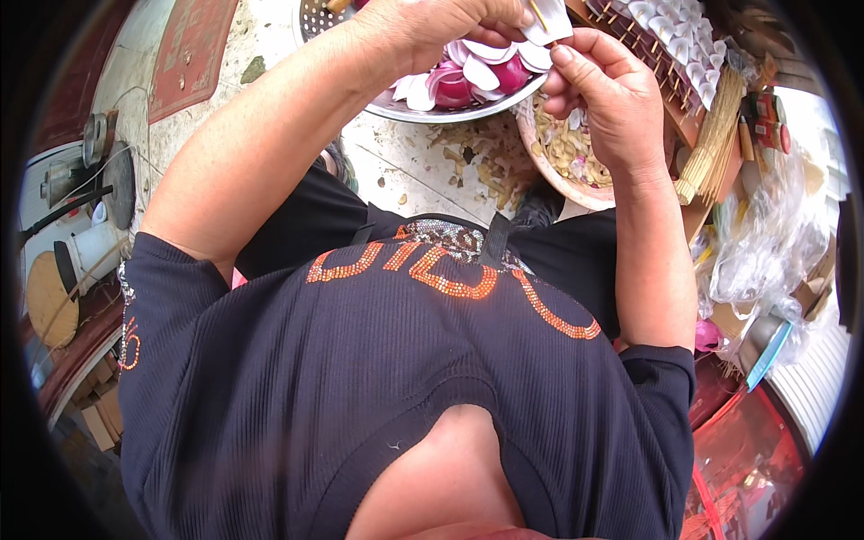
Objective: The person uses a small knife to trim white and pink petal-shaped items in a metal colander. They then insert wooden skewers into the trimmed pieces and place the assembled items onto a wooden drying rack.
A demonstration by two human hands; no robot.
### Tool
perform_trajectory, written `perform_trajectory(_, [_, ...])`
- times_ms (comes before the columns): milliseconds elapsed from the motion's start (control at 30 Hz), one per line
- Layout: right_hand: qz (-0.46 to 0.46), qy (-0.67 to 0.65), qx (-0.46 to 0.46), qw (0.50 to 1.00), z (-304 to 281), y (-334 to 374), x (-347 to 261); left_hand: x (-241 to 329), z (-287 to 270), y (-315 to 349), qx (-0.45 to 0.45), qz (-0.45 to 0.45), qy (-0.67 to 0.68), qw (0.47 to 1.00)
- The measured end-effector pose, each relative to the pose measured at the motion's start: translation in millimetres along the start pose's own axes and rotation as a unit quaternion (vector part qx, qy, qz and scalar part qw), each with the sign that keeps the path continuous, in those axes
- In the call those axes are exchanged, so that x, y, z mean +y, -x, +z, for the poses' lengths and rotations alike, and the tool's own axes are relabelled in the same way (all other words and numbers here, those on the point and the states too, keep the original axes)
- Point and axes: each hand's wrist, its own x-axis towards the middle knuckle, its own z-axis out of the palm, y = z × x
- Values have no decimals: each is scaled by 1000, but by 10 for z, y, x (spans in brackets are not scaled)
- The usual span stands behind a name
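Note:
Above the metal bowl [423, 115], my two hands meet at a white onion piece [551, 27] with a thin wooden skewer [538, 13] against it. My left hand [454, 25] is closed, its fingertips gripping the onion piece from the left. With thumb and forefinger, my right hand [612, 85] pinches the skewer's near end just below the piece. Purple and white onion pieces [481, 74] fill the bowl under both hands. The upper ends of the hands and bowl run out of the picture.
At the upper right, rows of skewered onion pieces [677, 40] lie beside a bundle of bamboo skewers [713, 148]. A round basin [589, 191] with peelings stands below my right hand. Peelings [481, 166] litter the tiled floor. Clear plastic bags [765, 238] are heaped at the right.

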Motion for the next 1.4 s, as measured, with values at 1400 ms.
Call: perform_trajectory(1400, [57, -78, -73, 993, -2, 246, -43, 556, -1091, -514, 181, 82, 213, 957])
